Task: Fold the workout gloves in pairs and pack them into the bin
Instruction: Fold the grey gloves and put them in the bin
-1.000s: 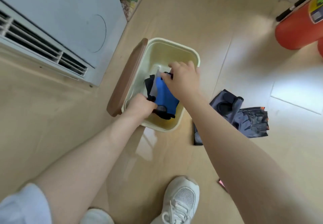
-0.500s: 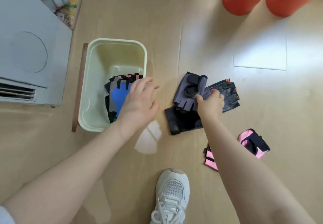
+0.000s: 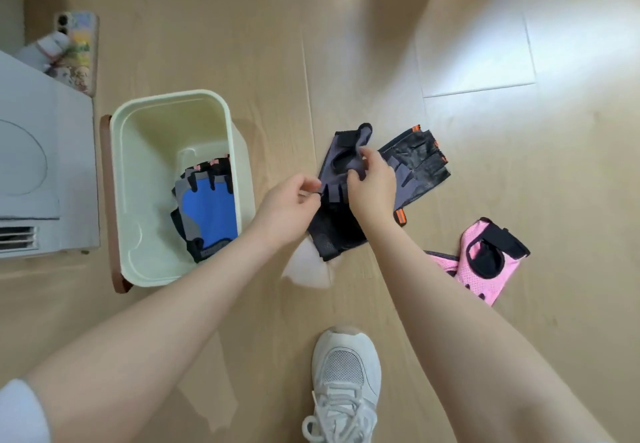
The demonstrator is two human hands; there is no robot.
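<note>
My right hand [image 3: 372, 186] pinches the grey glove [image 3: 341, 160] between thumb and fingers, lifting its upper part off the wooden floor [image 3: 277, 44]. My left hand [image 3: 289, 209] closes loosely on that glove's finger end, just beside the right. A black glove [image 3: 420, 162] lies underneath. The cream bin [image 3: 138, 131] to my left holds a folded blue pair [image 3: 207, 210]. Pink gloves [image 3: 485, 259] lie right of my arm.
</note>
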